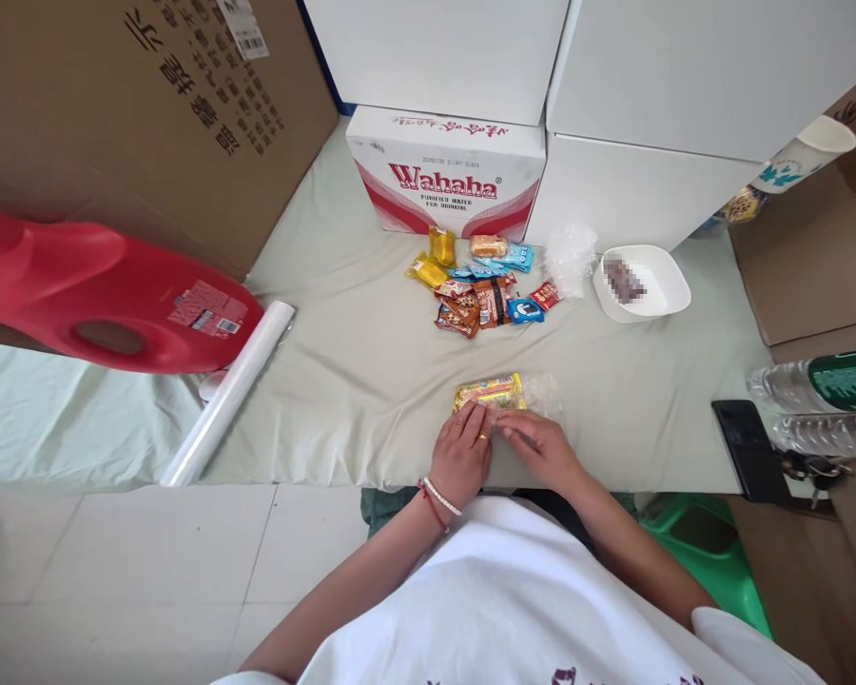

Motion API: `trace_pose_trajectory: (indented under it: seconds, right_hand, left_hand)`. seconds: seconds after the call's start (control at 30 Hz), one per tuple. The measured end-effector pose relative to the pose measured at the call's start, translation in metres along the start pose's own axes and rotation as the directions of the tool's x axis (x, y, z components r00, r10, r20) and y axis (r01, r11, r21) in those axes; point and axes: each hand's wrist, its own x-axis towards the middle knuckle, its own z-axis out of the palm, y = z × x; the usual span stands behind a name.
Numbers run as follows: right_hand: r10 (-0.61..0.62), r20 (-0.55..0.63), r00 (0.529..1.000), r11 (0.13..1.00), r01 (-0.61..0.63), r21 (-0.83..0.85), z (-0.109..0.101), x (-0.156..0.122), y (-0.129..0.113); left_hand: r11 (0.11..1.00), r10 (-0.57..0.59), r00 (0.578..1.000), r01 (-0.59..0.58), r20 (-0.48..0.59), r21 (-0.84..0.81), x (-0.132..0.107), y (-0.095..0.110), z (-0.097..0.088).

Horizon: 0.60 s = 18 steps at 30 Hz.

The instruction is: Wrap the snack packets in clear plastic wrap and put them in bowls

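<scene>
Near the front edge of the cloth-covered table lies a yellow snack packet (499,388), with a crumpled piece of clear plastic (540,392) around its right side. My left hand (463,447) rests on the packet's near edge, its fingers stretched out and lying flat. My right hand (542,447) is just beside it, thumb and forefinger pinched on the near edge of the clear plastic. Beyond my hands sits a pile of wrapped snacks (494,303) in brown, blue, yellow and red. Whatever lies under my left fingers is hidden.
A Wahaha water carton (449,181) stands behind the pile. To its right are crumpled clear plastic (569,257) and a white bowl (674,281). At left are a red jug (149,257) and a white roll (232,390); at right, a black phone (749,447), keys and bottles (846,381).
</scene>
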Motion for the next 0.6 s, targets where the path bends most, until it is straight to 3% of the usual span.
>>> trace_pose_trajectory:
  seconds: [0.07,0.13,0.17,0.27,0.37,0.47,0.6]
  right_hand:
    - [0.115,-0.245,0.963,0.988,-0.135,-0.068,-0.008,0.002,0.003]
    - [0.148,-0.46,0.875,0.941,-0.268,-0.207,-0.014,0.007,0.011]
    - [0.145,-0.513,0.846,0.907,-0.321,-0.274,-0.015,0.011,0.016]
    - [0.159,-0.484,0.86,0.845,-0.372,-0.384,-0.016,0.022,0.036]
    - [0.159,-0.399,0.903,0.89,-0.306,-0.339,-0.015,0.028,0.045]
    - [0.147,-0.393,0.908,0.94,-0.251,-0.229,-0.014,0.027,0.033]
    - [0.073,-0.28,0.957,0.933,-0.165,-0.321,-0.005,0.027,0.007]
  left_hand:
    - [0.999,-0.025,0.998,0.022,0.051,0.045,0.0,0.002,0.002]
    - [0.998,-0.028,0.997,0.024,0.078,0.057,0.002,0.003,0.003]
    - [0.998,-0.03,0.996,0.026,0.084,0.052,0.002,0.004,0.003]
    - [0.999,-0.048,0.995,0.045,0.088,0.027,0.004,0.004,0.003]
    - [1.0,-0.03,0.997,0.03,0.076,0.005,0.007,0.003,0.003]
    - [1.0,0.011,0.997,-0.009,0.078,-0.028,0.01,0.001,0.002]
    - [0.999,0.026,0.995,-0.021,0.098,-0.044,0.013,0.0,0.001]
